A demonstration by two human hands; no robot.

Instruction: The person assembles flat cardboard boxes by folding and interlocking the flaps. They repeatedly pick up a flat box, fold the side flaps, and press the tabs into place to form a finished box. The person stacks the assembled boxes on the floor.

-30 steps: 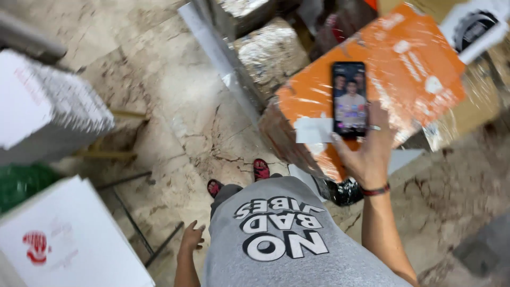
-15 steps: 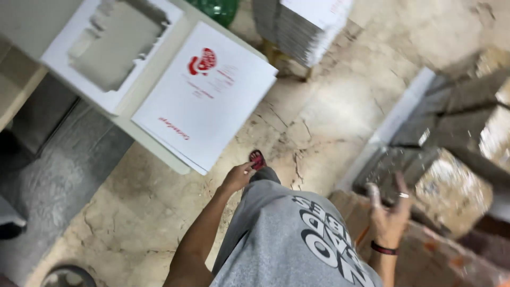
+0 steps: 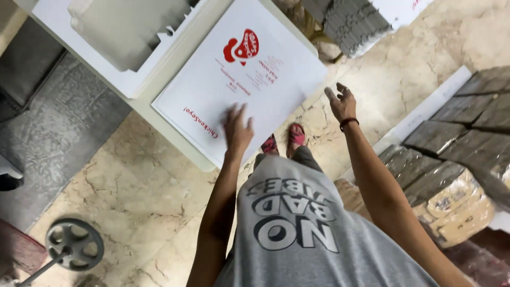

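Barely begun, by the look of it: left hand [image 3: 236,130] spread flat, its grip open on the white printed sheet [image 3: 241,79], atop the surface [image 3: 159,114]. Right hand [image 3: 341,102] open, empty, beside the sheet's edge. Beyond the left grip, a white tray [image 3: 95,64] holding a grey moulded insert [image 3: 130,32].

The person wears a grey sleeveless shirt [image 3: 308,234] with big dark and white block letters on the front. A thin dark band [image 3: 348,122] is around the right wrist. The sandals [image 3: 284,141] are red-pink.
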